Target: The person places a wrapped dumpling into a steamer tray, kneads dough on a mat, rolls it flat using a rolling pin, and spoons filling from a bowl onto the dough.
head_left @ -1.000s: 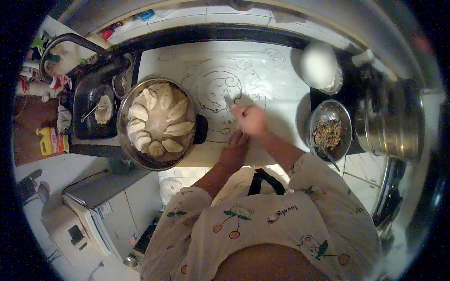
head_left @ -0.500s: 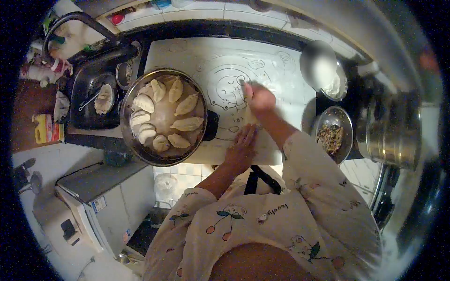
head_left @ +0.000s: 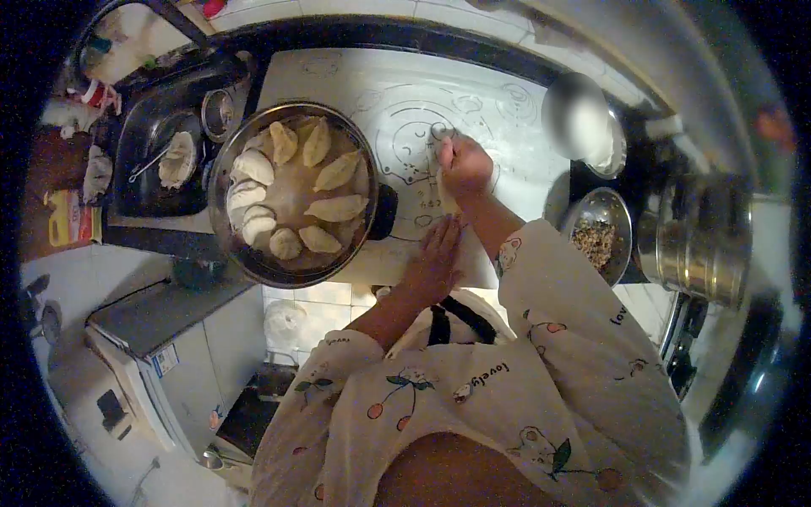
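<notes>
My left hand (head_left: 432, 260) rests on the near edge of a white printed mat (head_left: 329, 72), fingers stretched out flat. Just beyond it, my right hand (head_left: 465, 166) is closed in a fist, thumb uppermost, over the mat's cartoon drawing. A pale edge shows beside this fist, but what lies in or under it is hidden. Left of both hands stands a round pan (head_left: 296, 283) with a dark handle (head_left: 384, 211). Several pale dumplings (head_left: 336, 208) lie in a ring inside the pan, around a bare middle.
On the right stand a metal bowl of chopped filling (head_left: 596, 242), a bowl of white powder (head_left: 604, 156) and a large metal pot (head_left: 701, 241). At left, a black sink (head_left: 144, 203) with a tap holds dishes. A yellow bottle (head_left: 61, 218) is farther left.
My right hand was blurred by motion and is now sharper, still closed over the drawing. My left hand stays flat on the mat's near edge. The whole view has shifted slightly.
</notes>
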{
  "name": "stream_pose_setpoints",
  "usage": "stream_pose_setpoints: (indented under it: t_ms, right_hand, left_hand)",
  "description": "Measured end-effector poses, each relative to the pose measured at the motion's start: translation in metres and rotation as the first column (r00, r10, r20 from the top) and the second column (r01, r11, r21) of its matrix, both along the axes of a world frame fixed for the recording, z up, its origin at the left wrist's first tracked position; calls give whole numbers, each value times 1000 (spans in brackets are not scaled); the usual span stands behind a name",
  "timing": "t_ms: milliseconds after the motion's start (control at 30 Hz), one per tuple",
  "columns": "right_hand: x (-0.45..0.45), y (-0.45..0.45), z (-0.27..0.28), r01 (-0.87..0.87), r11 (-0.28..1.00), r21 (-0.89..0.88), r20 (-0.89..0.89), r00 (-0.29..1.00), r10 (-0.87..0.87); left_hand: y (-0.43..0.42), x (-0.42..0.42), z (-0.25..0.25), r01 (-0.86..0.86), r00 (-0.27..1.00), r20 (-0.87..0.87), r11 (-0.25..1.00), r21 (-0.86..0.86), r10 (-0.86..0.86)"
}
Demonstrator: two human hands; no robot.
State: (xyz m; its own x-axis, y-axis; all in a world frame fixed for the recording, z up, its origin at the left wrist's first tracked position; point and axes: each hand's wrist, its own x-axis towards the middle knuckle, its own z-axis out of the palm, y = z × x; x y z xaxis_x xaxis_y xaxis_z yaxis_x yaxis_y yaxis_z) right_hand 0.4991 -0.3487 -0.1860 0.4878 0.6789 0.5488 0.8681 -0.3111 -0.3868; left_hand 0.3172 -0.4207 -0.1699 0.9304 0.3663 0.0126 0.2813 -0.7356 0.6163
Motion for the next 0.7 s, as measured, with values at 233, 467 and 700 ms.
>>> stream_pose_setpoints:
  t_ms: [233,467,700]
  right_hand:
    - [-45,-58,24,-46,892,-449,-139,990,-19]
    - [-17,-20,-2,-18,946,-325,3,1000,20]
    - [-51,-47,32,-23,869,-495,-110,993,-36]
  left_hand:
    - [5,-7,10,26,983,-179,991,-131,-50]
    - [-6,-4,-8,-70,996,-64,994,-82,65]
    - [5,-7,-2,81,992,-99,996,36,-78]
